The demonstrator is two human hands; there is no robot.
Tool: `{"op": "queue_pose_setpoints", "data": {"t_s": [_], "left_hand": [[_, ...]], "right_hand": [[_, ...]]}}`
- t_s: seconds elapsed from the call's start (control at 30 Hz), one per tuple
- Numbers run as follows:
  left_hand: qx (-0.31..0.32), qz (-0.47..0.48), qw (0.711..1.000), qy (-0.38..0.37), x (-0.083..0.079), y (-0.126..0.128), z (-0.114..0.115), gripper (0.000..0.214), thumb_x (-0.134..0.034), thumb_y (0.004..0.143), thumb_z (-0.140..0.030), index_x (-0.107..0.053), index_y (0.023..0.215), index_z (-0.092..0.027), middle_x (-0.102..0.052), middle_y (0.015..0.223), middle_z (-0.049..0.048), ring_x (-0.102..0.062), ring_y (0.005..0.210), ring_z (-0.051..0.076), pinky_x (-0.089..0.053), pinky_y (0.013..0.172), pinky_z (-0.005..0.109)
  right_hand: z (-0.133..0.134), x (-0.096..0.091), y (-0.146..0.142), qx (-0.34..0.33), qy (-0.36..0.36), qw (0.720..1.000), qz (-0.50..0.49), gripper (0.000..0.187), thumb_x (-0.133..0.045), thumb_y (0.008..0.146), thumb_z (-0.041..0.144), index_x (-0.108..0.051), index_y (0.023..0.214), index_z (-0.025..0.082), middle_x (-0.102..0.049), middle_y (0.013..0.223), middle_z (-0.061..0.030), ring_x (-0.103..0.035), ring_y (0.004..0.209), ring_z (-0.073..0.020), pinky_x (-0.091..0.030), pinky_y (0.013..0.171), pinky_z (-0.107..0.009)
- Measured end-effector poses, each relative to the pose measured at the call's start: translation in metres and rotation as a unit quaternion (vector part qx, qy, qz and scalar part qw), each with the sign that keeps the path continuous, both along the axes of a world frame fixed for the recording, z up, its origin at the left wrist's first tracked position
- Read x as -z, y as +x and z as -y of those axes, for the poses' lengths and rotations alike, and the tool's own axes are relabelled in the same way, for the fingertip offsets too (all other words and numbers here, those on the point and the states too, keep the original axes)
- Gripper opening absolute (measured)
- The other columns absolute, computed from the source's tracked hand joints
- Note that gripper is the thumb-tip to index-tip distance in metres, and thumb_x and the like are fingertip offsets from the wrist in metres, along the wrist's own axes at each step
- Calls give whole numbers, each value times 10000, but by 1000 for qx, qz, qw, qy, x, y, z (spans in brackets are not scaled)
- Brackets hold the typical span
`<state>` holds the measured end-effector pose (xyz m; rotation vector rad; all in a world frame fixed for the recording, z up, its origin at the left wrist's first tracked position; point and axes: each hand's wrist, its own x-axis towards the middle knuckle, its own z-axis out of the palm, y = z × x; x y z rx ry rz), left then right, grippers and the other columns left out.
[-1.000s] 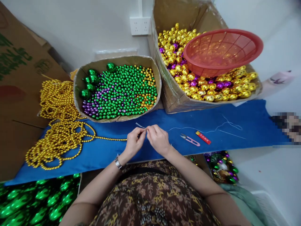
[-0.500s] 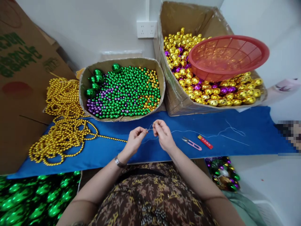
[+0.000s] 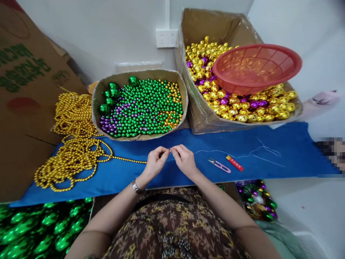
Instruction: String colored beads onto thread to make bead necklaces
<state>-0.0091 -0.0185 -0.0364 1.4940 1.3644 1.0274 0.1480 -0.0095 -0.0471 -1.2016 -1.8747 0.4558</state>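
Note:
My left hand (image 3: 155,163) and my right hand (image 3: 184,160) meet over the blue cloth, fingertips pinched together on a thin white thread (image 3: 212,151). The bit between the fingertips is too small to make out. From there the thread trails right across the cloth, near what looks like a long needle (image 3: 269,161). A strand of small gold beads (image 3: 129,159) stretches from a heap of gold bead strings (image 3: 72,158) and passes out of sight at my left hand. Right of my right hand lie pink-handled thread snips (image 3: 220,165) and a small red packet (image 3: 234,163).
Behind my hands stands a carton of green, purple and gold beads (image 3: 145,108). A taller carton (image 3: 199,118) of gold and purple balls bears a red plastic basket (image 3: 258,68). A large box (image 3: 24,108) stands left, with green balls (image 3: 40,226) below the table.
My hands have come together; the thread loop seen between them is now closed up at the fingertips. My right hand has moved slightly down and left. The view has shifted a little.

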Motion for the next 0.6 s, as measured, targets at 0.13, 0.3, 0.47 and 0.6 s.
{"op": "queue_pose_setpoints", "data": {"t_s": [0.13, 0.3, 0.47, 0.6], "left_hand": [[29, -9, 999, -19, 3, -5, 2, 271, -564, 848, -397, -623, 762, -147, -551, 616, -19, -457, 573, 106, -353, 546, 219], [18, -21, 999, -20, 11, -6, -3, 278, -521, 882, -409, -614, 796, -161, -558, 643, -12, -483, 579, 117, -385, 558, 229], [-10, -20, 998, 64, -2, -8, -9, 229, -555, 879, -370, -647, 799, -176, -634, 1067, 89, -572, 1082, 218, -456, 912, 339], [13, 23, 996, 80, -19, -16, -8, 217, -575, 877, -366, -667, 816, -178, -570, 1274, 106, -464, 1283, 248, -388, 1043, 390]], "right_hand": [[-22, 6, 21, 69, 95, 978, 171, 376, -390, 1003, 321, -627, 749, 174, -623, 711, -60, -581, 700, -151, -431, 689, -252], [-22, -7, 36, 141, 90, 969, 184, 278, -423, 991, 310, -674, 976, 190, -676, 915, -77, -627, 765, -151, -463, 685, -249], [11, -19, 5, 7, -13, 1000, -20, 475, -426, 974, 319, -362, 1441, 259, -505, 1369, -118, -656, 822, -140, -551, 777, -291], [18, 6, -27, -104, -200, 960, -166, 675, -512, 921, 350, -181, 1502, 262, -438, 1424, -170, -613, 576, -85, -556, 589, -277]]}}
